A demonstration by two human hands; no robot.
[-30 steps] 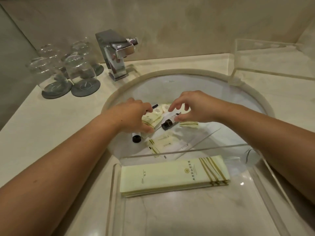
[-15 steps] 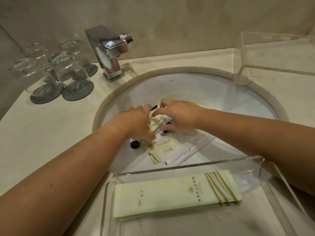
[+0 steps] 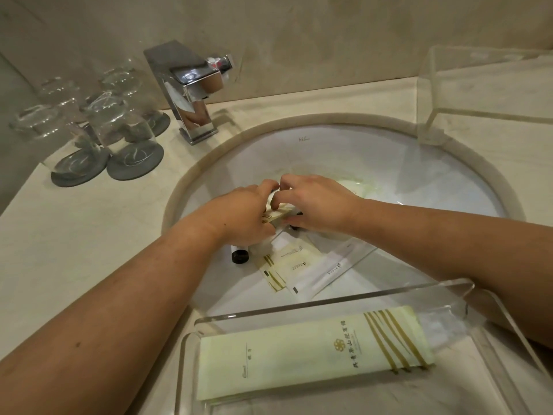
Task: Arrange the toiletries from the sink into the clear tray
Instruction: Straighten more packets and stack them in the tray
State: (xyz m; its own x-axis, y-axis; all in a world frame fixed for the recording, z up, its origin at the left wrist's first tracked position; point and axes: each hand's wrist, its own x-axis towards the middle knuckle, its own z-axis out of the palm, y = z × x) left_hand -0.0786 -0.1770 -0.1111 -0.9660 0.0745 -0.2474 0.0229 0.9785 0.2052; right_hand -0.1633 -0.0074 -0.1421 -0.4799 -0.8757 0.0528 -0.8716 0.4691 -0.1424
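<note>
Both hands are down in the white sink [image 3: 374,157]. My left hand [image 3: 242,214] is closed around a small cream packet [image 3: 276,215] with gold stripes, and a black-capped bottle [image 3: 240,256] pokes out under it. My right hand [image 3: 314,205] touches the same packet from the right, with a dark bottle [image 3: 296,224] partly hidden under its fingers. Flat cream sachets [image 3: 287,265] and a long white sachet [image 3: 329,269] lie on the sink bottom. The clear tray [image 3: 329,301] at the front holds a long cream packet [image 3: 311,351].
A chrome faucet [image 3: 191,88] stands behind the sink. Upturned glasses [image 3: 119,127] on grey coasters sit at the back left of the counter. A second clear acrylic stand [image 3: 478,85] stands at the back right.
My hands have closed together over the small items in the sink; the right hand moved left from the dark bottle onto the cream packet. The view has shifted slightly.
</note>
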